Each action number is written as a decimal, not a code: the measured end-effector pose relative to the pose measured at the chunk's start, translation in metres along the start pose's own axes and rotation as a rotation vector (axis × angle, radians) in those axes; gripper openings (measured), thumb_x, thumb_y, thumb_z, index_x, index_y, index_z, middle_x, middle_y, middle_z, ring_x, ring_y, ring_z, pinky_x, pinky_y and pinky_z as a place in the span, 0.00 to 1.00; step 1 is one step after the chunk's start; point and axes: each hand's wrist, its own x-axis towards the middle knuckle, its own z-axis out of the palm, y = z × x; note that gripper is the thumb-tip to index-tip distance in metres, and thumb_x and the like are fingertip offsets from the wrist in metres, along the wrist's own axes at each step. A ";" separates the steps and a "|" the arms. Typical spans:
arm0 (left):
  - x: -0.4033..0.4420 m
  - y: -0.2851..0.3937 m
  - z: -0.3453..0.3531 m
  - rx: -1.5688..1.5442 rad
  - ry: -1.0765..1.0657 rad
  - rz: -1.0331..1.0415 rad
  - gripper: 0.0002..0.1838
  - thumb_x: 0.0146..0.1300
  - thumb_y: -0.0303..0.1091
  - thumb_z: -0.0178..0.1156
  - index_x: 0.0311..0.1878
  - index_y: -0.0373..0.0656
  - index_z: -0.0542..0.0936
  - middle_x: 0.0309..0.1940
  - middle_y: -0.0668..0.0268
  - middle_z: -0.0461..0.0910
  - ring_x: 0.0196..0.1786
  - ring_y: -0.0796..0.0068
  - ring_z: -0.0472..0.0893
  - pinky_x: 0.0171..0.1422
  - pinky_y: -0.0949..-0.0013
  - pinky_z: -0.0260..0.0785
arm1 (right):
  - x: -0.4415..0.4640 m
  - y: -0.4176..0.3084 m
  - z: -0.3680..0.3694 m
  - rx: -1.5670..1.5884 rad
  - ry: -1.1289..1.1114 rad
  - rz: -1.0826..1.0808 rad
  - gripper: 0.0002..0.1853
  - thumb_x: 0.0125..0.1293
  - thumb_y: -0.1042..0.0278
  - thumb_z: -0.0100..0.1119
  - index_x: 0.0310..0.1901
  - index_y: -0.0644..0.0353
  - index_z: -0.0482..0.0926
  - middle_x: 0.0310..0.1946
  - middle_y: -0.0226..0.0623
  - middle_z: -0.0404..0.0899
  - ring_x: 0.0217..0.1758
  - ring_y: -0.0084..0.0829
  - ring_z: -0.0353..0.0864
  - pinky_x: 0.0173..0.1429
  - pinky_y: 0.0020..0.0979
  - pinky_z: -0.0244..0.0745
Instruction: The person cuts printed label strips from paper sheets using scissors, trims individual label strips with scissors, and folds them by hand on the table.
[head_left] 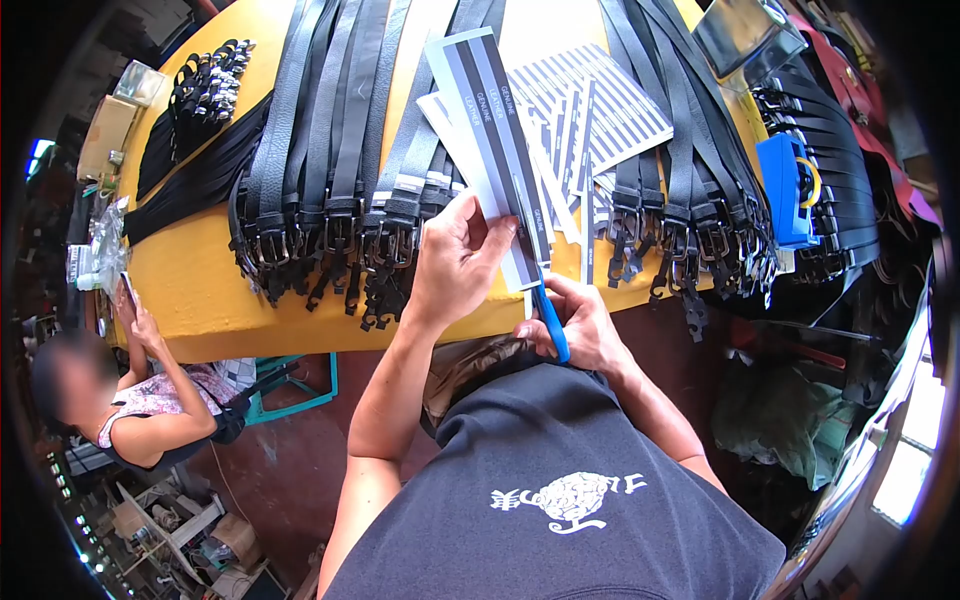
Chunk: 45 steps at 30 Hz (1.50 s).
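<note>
A striped sheet of labels, printed with "GENUINE LEATHER", is pinched between the thumb and fingers of my left hand. It stands up over the table's near edge, tilted slightly left. My right hand is wrapped round the blue handles of a pair of scissors. The scissor blades lie along the lower right edge of the sheet, partly hidden by it. Behind the sheet, more striped label sheets and loose cut strips are spread on the table.
On the yellow table lie bundles of black belts, left and right of the labels. A blue tape dispenser stands at the right. Another person sits at the left near a teal stool.
</note>
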 end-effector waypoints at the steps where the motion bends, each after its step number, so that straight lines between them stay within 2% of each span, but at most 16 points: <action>1: 0.000 0.000 0.000 -0.005 0.002 0.000 0.09 0.69 0.23 0.55 0.50 0.32 0.76 0.36 0.67 0.82 0.37 0.88 0.77 0.40 0.80 0.70 | 0.000 -0.001 0.000 -0.003 0.003 0.004 0.31 0.55 0.59 0.76 0.58 0.62 0.74 0.29 0.34 0.84 0.24 0.15 0.75 0.28 0.21 0.71; 8: -0.001 -0.002 0.000 -0.009 0.002 -0.019 0.08 0.69 0.23 0.55 0.49 0.32 0.76 0.36 0.67 0.82 0.37 0.88 0.77 0.39 0.80 0.70 | 0.001 0.001 0.000 -0.029 0.023 -0.010 0.32 0.54 0.60 0.77 0.57 0.63 0.75 0.26 0.32 0.83 0.21 0.15 0.73 0.26 0.21 0.70; 22: -0.001 -0.005 -0.004 0.002 -0.017 -0.030 0.08 0.69 0.23 0.55 0.49 0.32 0.76 0.36 0.68 0.82 0.37 0.89 0.76 0.39 0.81 0.69 | 0.001 -0.001 -0.002 -0.016 0.030 0.011 0.31 0.54 0.60 0.77 0.57 0.63 0.76 0.29 0.35 0.85 0.22 0.15 0.75 0.26 0.21 0.71; 23: 0.001 -0.004 -0.004 -0.032 -0.003 -0.030 0.09 0.69 0.23 0.55 0.51 0.32 0.76 0.38 0.68 0.81 0.38 0.88 0.76 0.42 0.81 0.69 | 0.000 -0.002 -0.002 -0.016 0.029 0.009 0.31 0.53 0.60 0.77 0.57 0.63 0.76 0.30 0.35 0.85 0.22 0.15 0.75 0.26 0.21 0.71; 25: 0.006 -0.001 -0.008 -0.100 0.024 -0.031 0.11 0.70 0.22 0.54 0.54 0.31 0.75 0.42 0.67 0.81 0.42 0.86 0.77 0.47 0.80 0.70 | 0.002 0.005 -0.004 -0.048 0.000 -0.012 0.32 0.54 0.60 0.77 0.57 0.63 0.74 0.29 0.36 0.85 0.22 0.16 0.76 0.26 0.21 0.72; 30: 0.012 -0.007 -0.018 0.165 -0.007 -0.065 0.12 0.71 0.22 0.53 0.55 0.31 0.75 0.43 0.67 0.80 0.42 0.87 0.76 0.47 0.80 0.69 | -0.001 0.003 -0.004 -0.073 0.034 -0.009 0.35 0.55 0.63 0.76 0.58 0.60 0.63 0.28 0.41 0.84 0.23 0.19 0.78 0.27 0.22 0.74; 33: 0.011 -0.016 -0.007 0.098 0.089 0.021 0.08 0.69 0.27 0.56 0.48 0.33 0.77 0.26 0.72 0.79 0.28 0.91 0.71 0.30 0.79 0.64 | -0.001 0.011 -0.001 -0.017 0.024 -0.038 0.35 0.57 0.67 0.74 0.58 0.59 0.58 0.29 0.43 0.85 0.24 0.20 0.79 0.28 0.23 0.75; 35: 0.010 -0.014 -0.005 0.122 0.092 0.017 0.09 0.69 0.27 0.56 0.48 0.33 0.77 0.26 0.71 0.79 0.28 0.91 0.72 0.31 0.79 0.65 | -0.002 0.009 0.001 0.018 -0.015 -0.052 0.35 0.58 0.70 0.72 0.60 0.59 0.57 0.30 0.44 0.85 0.25 0.20 0.80 0.29 0.23 0.76; 41: 0.009 -0.017 -0.005 0.132 0.093 0.023 0.09 0.69 0.27 0.55 0.48 0.33 0.77 0.27 0.69 0.81 0.29 0.89 0.74 0.32 0.78 0.67 | -0.006 -0.003 0.000 0.126 -0.050 -0.007 0.48 0.57 0.74 0.72 0.74 0.55 0.51 0.31 0.39 0.85 0.26 0.19 0.80 0.31 0.23 0.76; 45: 0.009 -0.019 -0.007 0.151 0.060 0.006 0.09 0.69 0.26 0.55 0.48 0.33 0.77 0.29 0.69 0.81 0.31 0.89 0.75 0.33 0.78 0.69 | -0.005 0.003 -0.005 0.099 -0.065 0.004 0.48 0.57 0.74 0.72 0.75 0.58 0.52 0.32 0.37 0.84 0.29 0.19 0.80 0.35 0.22 0.76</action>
